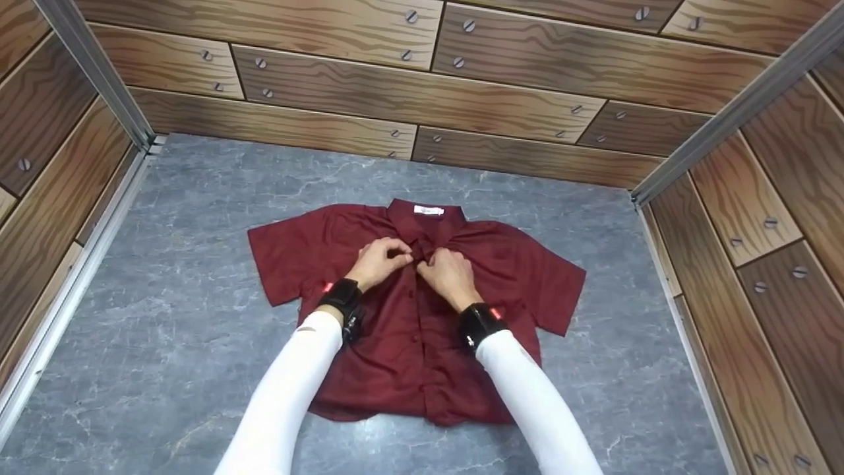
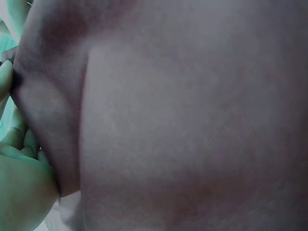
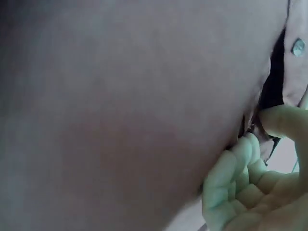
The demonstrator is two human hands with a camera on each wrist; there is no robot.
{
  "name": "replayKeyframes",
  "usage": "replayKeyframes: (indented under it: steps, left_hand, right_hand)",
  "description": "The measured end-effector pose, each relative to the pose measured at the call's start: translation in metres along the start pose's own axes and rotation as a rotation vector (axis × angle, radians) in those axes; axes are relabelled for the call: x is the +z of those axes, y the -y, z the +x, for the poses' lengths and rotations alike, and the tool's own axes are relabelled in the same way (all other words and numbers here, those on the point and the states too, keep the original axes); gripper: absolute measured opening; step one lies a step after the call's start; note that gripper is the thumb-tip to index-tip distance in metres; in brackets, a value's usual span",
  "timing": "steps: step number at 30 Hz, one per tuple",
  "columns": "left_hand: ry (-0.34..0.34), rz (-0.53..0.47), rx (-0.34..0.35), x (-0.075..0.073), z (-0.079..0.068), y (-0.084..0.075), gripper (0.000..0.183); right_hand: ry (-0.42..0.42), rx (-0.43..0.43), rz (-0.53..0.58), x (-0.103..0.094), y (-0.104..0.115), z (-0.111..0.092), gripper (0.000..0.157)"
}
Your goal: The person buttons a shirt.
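A dark red short-sleeved shirt (image 1: 369, 369) lies front up, its collar (image 1: 402, 221) pointing away from me and a white label inside the neck. Just below the collar, my left hand (image 1: 382, 260) pinches the front edge with thumb and forefinger. Close beside it, my right hand (image 1: 452, 277) grips the other front edge, fingers curled. In the right wrist view, thumb and fingertips pinch the cloth at the opening, with a small button (image 3: 299, 47) nearby. The left wrist view is mostly filled by cloth, the left hand (image 2: 24, 187) at its edge. The pinched spot itself is partly hidden by fingers.
The shirt lies on a grey marbled tabletop (image 1: 165, 264). Wood-patterned panels (image 1: 330, 86) stand at the back and both sides, with metal rails (image 1: 99, 72) at the corners. Black wrist straps (image 1: 484, 323) with cameras sit over white sleeves (image 1: 277, 389).
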State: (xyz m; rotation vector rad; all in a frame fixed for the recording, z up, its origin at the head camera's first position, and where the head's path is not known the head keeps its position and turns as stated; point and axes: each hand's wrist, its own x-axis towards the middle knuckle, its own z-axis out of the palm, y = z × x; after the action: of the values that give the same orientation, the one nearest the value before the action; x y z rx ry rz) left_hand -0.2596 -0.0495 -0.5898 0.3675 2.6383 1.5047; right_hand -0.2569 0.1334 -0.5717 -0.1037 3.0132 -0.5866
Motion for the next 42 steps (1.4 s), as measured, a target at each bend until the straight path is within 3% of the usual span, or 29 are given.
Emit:
replayKeyframes:
  steps: [6, 11, 18, 23, 27, 34, 42]
  left_hand:
    - [-0.008, 0.013, -0.01, 0.003, 0.0, -0.004, 0.016]
    - [-0.01, 0.021, 0.017, 0.006, 0.002, -0.005, 0.018]
    - [0.004, 0.032, 0.019, 0.005, 0.004, -0.005, 0.014]
    - [0.003, 0.067, 0.003, 0.007, 0.004, -0.005, 0.011]
    - [0.006, 0.087, -0.009, 0.008, 0.003, -0.004, 0.009]
    - [0.007, 0.084, -0.034, 0.012, 0.0, -0.003, 0.013]
    - [0.041, 0.077, 0.011, 0.011, -0.001, -0.003, 0.011]
  right_hand:
    - [0.035, 0.086, 0.131, -0.012, -0.008, 0.001, 0.019]
    - [0.07, 0.151, 0.263, -0.019, -0.014, 0.003, 0.025]
    - [0.068, 0.085, 0.278, -0.022, -0.021, 0.0, 0.027]
    - [0.122, 0.043, 0.34, -0.025, -0.025, -0.002, 0.011]
    - [0.154, 0.022, 0.433, -0.027, -0.028, -0.002, 0.006]
    - [0.258, 0.015, 0.697, -0.023, -0.032, -0.003, 0.011]
    - [0.216, -0.008, 0.654, -0.022, -0.026, -0.005, 0.009]
